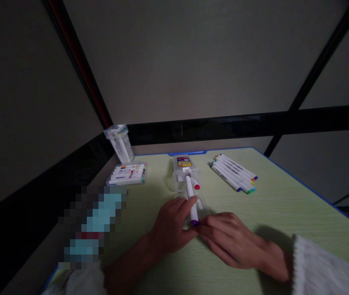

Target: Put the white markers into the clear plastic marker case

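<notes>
Head camera view: at the left of a pale green table with a blue edge (280, 213), a pixelated light-blue patch (103, 217) hides whatever lies there. Beyond it stands a tall, clear plastic tub of white markers (121, 146), with a flat, clear plastic pack of white markers (128, 173) lying just in front.

Toward the middle, the left hand (171, 225) has its grip closed, finger and thumb pinching a white marker with a purple end (190, 189). The marker points away from the person, its far end at the near mouth of a clear plastic case with a yellow, red and blue label (184, 162); whether the tip is inside cannot be told. Close by on its right, a white marker with a red end (197, 186) juts from the same mouth.

The right hand (231, 237) has its fingertips bunched at the purple end; whether that grip pinches or merely touches cannot be told. Farther right, a loose fan of white markers with coloured ends (234, 173) lies on the table.

The step in hand appears to be loading the case marker by marker; the next move seems to call for lining up the purple-ended marker and a gentle push inward.
</notes>
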